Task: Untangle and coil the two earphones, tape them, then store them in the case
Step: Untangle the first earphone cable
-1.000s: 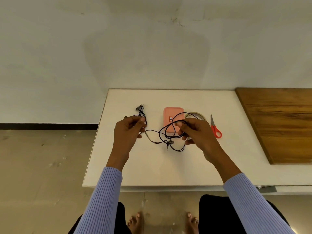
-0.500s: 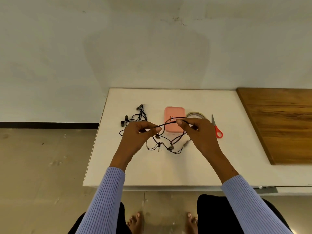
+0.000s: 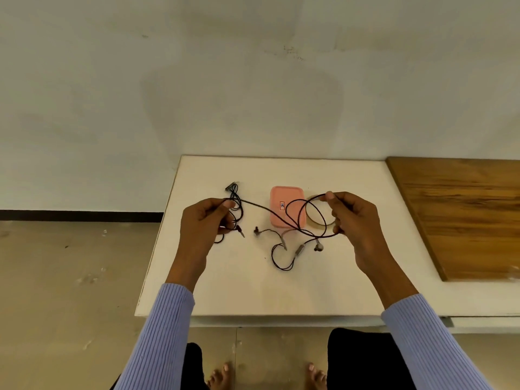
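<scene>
Hands are working above the white table (image 3: 247, 288), well apart. We are pinching the black cable (image 3: 254, 204) at both ends of a taut span. Left hand (image 3: 204, 220) is closing thumb and forefinger on the cable, with a loose bunch of cord (image 3: 235, 204) hanging by its fingertips; a plug tip (image 3: 241, 233) is sticking out just below that hand. Right hand (image 3: 353, 218) is gripping the cable near its thumb tip and again lower in its curled fingers, so a loop (image 3: 304, 218) is hanging between the two grips.

The loop is crossing in front of the pink case (image 3: 287, 195) and the tape roll (image 3: 319, 220), which are lying side by side at the table's far middle. The case is lying closed. Below the loop, slack cord is trailing on the table with an earbud (image 3: 318, 246) and an inline remote (image 3: 300, 250) near it; a second earbud (image 3: 256, 230) is resting farther left. We cannot tell which strands belong to which earphone. A wooden board (image 3: 461, 215) is lying at the table's right.
</scene>
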`<state>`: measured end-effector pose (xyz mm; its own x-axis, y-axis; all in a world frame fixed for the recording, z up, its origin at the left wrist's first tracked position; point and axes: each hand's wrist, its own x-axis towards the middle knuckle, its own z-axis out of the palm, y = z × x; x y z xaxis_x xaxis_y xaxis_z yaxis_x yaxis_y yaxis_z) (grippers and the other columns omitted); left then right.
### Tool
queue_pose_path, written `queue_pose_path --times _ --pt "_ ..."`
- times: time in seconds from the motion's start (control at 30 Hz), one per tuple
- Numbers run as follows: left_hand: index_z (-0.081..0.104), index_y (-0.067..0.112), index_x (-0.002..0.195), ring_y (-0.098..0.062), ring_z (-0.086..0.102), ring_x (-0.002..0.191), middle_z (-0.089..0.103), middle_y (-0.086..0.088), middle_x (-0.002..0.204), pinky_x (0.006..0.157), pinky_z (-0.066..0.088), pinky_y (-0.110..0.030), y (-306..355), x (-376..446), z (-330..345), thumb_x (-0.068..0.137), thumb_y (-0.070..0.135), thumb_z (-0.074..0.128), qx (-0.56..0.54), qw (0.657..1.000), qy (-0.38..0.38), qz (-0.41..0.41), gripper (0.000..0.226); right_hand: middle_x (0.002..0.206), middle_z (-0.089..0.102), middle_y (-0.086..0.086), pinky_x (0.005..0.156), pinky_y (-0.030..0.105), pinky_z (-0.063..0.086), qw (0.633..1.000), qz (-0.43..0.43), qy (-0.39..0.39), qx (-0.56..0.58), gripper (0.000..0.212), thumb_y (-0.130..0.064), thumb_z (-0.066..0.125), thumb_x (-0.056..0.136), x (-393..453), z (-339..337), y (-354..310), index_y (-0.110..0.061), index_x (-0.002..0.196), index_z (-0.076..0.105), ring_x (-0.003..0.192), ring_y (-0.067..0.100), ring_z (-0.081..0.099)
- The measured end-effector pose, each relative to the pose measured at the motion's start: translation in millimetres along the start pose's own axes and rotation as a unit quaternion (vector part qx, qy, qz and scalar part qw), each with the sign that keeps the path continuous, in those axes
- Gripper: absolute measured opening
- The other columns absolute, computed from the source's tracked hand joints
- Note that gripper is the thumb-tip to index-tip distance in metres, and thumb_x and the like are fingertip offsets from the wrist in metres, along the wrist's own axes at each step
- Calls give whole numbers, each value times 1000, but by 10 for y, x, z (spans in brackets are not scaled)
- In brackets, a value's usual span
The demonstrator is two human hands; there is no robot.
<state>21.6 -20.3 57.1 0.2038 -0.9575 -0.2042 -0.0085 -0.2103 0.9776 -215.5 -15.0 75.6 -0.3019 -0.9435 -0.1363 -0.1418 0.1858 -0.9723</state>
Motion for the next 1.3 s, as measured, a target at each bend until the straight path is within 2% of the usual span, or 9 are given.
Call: queue_pose_path --times 0.2,0.33,0.5,0.6,0.77,1.0,1.1,1.2,1.3 --pt "74 19 88 -3 53 55 58 7 56 61 41 -22 -35 -19 17 90 8 55 76 994 -82 -7 22 48 46 -16 45 16 29 999 -11 -35 14 17 -23 57 92 -20 9 21 -13 94 71 51 3 37" --pt "72 19 95 -6 63 75 69 -2 74 64 45 -5 -2 -76 111 87 0 52 126 981 -144 8 29 47 49 -19 44 10 30 995 -30 -96 15 18 -19 59 91 -71 146 -11 -8 99 70 46 0 43" --pt "68 23 106 -3 64 99 72 10 102 88 47 -19 6 -113 185 79 -1 55 165 955 -238 67 39 59 62 -22 51 7 39 991 -56 -124 15 11 -16 60 89 -121 259 -38 -14 94 70 55 -6 52" --pt "68 17 109 -6 66 99 73 5 104 87 50 -20 25 -147 279 80 2 64 106 955 -268 73 33 61 63 -24 53 5 38 988 -75 -132 14 11 -15 60 89 -149 291 -60 -19 92 70 56 -7 53" --pt "73 12 94 -10 71 75 75 0 79 67 52 -16 26 -117 335 85 9 65 60 985 -139 88 12 61 58 -11 53 12 37 983 -98 -153 -15 8 -13 67 84 -109 232 -66 -18 87 72 55 1 47" --pt "68 5 99 -15 69 74 70 -12 78 66 57 -24 19 -73 247 92 10 56 1 992 2 124 15 75 64 -10 62 13 43 938 -127 -85 -312 6 -18 73 79 28 16 163 -22 83 72 62 2 57" --pt "65 5 103 -20 70 75 68 -13 76 66 58 -27 31 -48 191 95 14 52 -58 995 -5 85 18 80 71 -3 72 20 48 978 -62 -73 -183 9 -12 66 85 62 -30 161 -14 91 72 74 8 65" --pt "67 11 103 -15 70 72 67 -7 73 65 56 -24 22 -35 186 97 21 48 -59 997 -8 49 22 70 66 0 71 26 52 995 37 -93 -2 15 -6 56 91 38 -35 75 -6 99 69 64 9 62" --pt "66 13 100 -13 68 73 67 -6 76 66 54 -25 3 -27 178 99 30 43 -59 998 -1 25 29 71 64 -4 59 14 49 998 10 -65 -8 13 -9 61 88 39 -37 32 -11 96 72 60 1 55"
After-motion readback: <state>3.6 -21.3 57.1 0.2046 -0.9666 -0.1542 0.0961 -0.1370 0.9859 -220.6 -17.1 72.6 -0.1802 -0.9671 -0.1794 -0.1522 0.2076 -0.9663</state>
